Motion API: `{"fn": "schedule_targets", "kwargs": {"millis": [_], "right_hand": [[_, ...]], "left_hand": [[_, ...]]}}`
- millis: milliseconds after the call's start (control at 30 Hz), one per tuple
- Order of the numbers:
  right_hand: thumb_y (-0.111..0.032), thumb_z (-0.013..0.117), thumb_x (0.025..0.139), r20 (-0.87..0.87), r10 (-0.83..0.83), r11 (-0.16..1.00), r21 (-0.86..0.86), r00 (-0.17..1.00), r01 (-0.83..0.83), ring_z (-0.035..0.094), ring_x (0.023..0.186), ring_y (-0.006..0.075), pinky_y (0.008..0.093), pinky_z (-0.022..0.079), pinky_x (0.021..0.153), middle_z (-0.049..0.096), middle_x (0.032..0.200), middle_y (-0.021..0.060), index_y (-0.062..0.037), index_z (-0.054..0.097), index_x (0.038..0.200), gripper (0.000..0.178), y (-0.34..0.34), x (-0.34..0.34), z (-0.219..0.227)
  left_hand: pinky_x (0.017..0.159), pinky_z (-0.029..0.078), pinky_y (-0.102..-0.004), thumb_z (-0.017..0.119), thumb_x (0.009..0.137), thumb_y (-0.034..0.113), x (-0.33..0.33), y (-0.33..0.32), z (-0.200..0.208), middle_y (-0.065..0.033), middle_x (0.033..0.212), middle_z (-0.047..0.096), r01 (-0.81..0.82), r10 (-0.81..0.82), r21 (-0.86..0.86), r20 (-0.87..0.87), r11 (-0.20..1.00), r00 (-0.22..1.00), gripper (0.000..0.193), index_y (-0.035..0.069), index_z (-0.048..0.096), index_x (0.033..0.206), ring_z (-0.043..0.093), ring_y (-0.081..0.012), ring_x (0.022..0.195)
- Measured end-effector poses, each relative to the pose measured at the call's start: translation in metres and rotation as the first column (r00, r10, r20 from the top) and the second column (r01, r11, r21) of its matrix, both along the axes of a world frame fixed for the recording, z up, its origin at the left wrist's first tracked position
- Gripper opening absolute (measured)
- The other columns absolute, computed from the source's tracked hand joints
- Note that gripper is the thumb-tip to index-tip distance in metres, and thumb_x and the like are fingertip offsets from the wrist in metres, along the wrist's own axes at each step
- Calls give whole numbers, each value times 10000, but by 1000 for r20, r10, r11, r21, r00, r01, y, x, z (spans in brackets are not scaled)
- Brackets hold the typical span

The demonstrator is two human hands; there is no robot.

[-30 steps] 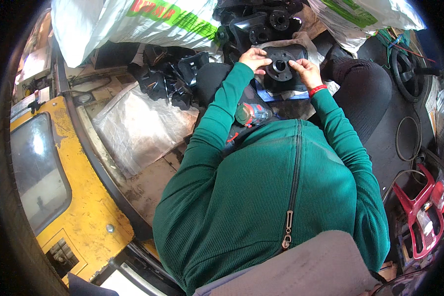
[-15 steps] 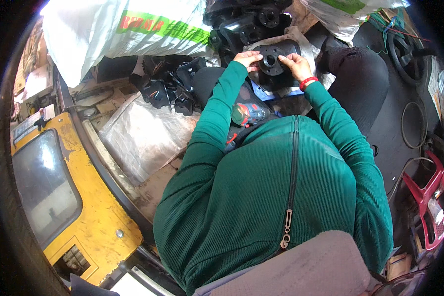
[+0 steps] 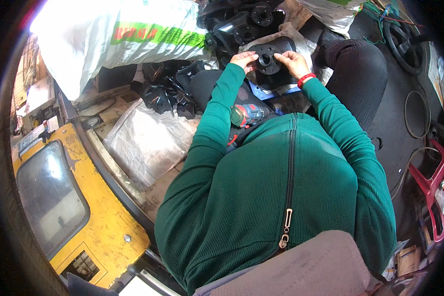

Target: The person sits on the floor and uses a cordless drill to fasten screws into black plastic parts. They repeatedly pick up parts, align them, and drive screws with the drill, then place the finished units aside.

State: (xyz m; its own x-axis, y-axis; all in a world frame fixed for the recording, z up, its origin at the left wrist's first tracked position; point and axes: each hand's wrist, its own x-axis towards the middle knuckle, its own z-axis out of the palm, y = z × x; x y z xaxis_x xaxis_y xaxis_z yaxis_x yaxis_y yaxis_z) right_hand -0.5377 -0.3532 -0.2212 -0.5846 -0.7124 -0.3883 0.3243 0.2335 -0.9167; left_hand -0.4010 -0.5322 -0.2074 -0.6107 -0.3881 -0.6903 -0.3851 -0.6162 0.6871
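While the left hand (image 3: 244,61) and right hand (image 3: 294,64) pinch a black flange's (image 3: 268,70) opposite edges, knees (image 3: 362,61) flank it. Black floor (image 3: 392,118) spreads rightward.

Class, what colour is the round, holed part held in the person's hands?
The round part is black, best seen in the head view.

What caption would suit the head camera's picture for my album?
Left hand and right hand hold a black flanged disc from opposite sides, with black parts piled beyond.
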Motion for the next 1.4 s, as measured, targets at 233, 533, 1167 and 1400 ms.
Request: {"fn": "schedule_targets", "kwargs": {"millis": [233, 533, 1167, 1400], "right_hand": [[-340, 709, 783, 2, 6, 1000, 29, 1000, -6, 433, 565, 31, 195, 328, 517, 538, 638, -62, -75, 612, 724, 288, 1, 0, -5], [-436, 701, 763, -127, 80, 974, 223, 989, -50, 423, 543, 61, 236, 342, 503, 507, 595, -47, -74, 571, 648, 402, 7, -5, -15], [-508, 647, 765, -375, 52, 964, 262, 926, 52, 501, 537, 189, 345, 412, 552, 548, 571, 99, -28, 544, 630, 510, 11, 0, -15], [-514, 640, 768, -421, 79, 965, 260, 904, 37, 517, 558, 199, 346, 426, 576, 565, 596, 107, -18, 581, 683, 506, 10, 0, -4]], "left_hand": [[709, 525, -338, 665, 798, 55, -2, 6, 4, -56, 928, 637, -8, 8, -18, 22, 1000, 1000, 264, 37, 574, 1045, 620, -174, 842], [716, 534, -316, 662, 817, 111, -6, 15, 9, -55, 955, 645, -10, 10, -1, -46, 1000, 999, 288, 38, 596, 1087, 625, -156, 821], [802, 483, -324, 755, 669, 346, 166, 128, 160, -139, 1008, 620, 602, -250, -632, 559, 488, 790, 582, 40, 555, 1122, 618, -258, 915], [782, 494, -360, 761, 653, 396, 137, 128, 144, -172, 893, 662, 661, -345, -605, 565, 444, 749, 539, -18, 622, 969, 644, -301, 857]]}}
